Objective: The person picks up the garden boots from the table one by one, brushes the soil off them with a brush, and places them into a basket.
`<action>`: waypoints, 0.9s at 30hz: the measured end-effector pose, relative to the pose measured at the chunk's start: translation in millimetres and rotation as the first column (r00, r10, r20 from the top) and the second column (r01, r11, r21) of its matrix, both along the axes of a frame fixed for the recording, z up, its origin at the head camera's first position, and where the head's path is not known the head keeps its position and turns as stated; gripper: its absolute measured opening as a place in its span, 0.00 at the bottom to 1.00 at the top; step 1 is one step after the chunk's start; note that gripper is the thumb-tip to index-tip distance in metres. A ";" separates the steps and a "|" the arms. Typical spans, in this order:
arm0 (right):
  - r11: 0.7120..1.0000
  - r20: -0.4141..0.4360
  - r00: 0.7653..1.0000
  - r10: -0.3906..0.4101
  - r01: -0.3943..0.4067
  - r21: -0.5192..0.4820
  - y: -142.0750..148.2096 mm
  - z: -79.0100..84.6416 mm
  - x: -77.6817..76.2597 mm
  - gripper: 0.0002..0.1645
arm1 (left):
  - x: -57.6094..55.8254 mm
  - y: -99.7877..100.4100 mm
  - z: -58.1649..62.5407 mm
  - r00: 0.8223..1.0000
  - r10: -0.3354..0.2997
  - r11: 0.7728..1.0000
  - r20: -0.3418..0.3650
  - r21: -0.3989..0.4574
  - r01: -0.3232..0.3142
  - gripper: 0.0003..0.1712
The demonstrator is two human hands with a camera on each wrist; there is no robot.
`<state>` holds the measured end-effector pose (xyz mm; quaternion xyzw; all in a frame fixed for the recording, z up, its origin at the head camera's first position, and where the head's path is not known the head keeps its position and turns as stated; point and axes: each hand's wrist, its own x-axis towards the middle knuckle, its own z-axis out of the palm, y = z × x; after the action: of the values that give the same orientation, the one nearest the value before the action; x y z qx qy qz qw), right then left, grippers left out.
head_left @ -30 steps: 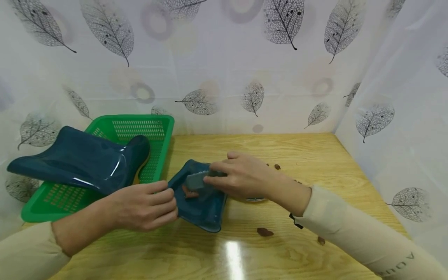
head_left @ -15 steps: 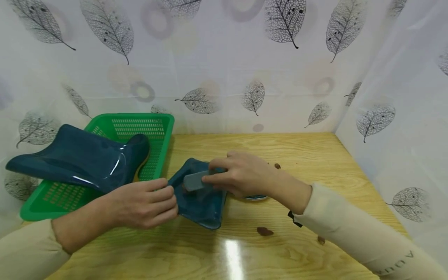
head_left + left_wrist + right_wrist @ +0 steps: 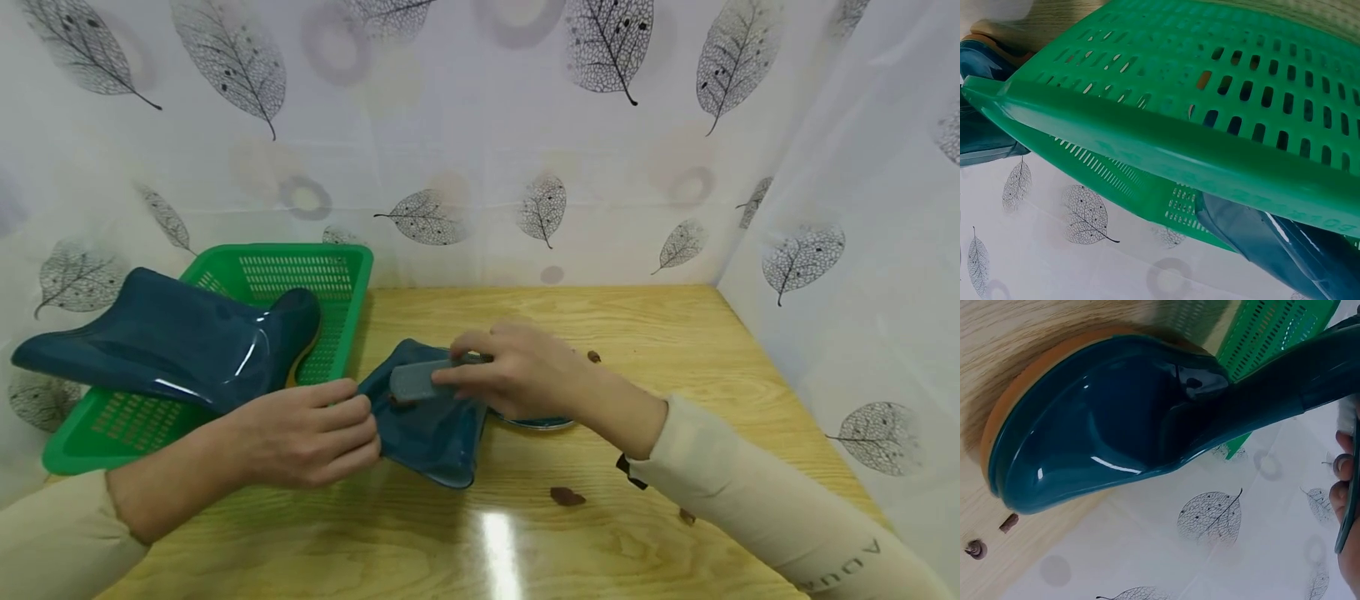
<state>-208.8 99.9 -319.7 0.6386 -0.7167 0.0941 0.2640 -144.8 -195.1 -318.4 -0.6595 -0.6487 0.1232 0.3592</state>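
Note:
A dark teal rubber boot lies in front of me in the head view, its shaft towards me. My left hand pinches the edge of the shaft's open end. Between thumb and fingers, my right hand grips a small grey-blue brush, held over the shaft; its bristles are hidden. A bit of brown mark shows below the brush. In the right wrist view the boot's foot rests on its orange-tan sole, and some fingers show at the right edge.
A green plastic basket stands at the left with a second teal boot lying across it. Several brown scraps, such as a dark piece, lie on the wooden table. A leaf-printed curtain surrounds the back and sides.
The brush has shifted slightly along the boot shaft and turned, so its bristles no longer show. It now covers most of the reddish-brown mark. My left hand keeps its place.

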 end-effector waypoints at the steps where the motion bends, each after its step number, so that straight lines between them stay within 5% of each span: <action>1: 0.999 0.015 0.999 0.034 -0.034 0.002 -1.6 0.1 0.4 0.16 | -0.2 0.1 -0.2 1.000 -0.005 1.000 0.006 0.005 0.005 0.18; 4: 0.997 0.049 0.997 0.060 -0.062 0.048 -6.7 1.0 2.4 0.16 | -0.3 0.1 -0.7 1.000 -0.015 1.000 0.007 0.014 0.015 0.18; 15: 0.974 0.014 0.986 -0.164 0.160 0.160 -3.9 7.1 5.5 0.18 | 2.1 -3.5 -0.3 0.999 0.051 0.997 -0.014 -0.063 -0.051 0.17; 27: 0.938 -0.040 0.971 -0.237 0.240 0.251 7.4 7.3 2.6 0.15 | 2.5 -3.0 0.3 0.998 0.057 0.996 -0.020 -0.073 -0.059 0.17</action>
<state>-206.2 107.3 -312.4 0.5759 -0.7937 -0.0340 0.1928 -142.3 -198.0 -318.1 -0.6521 -0.6594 0.1630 0.3367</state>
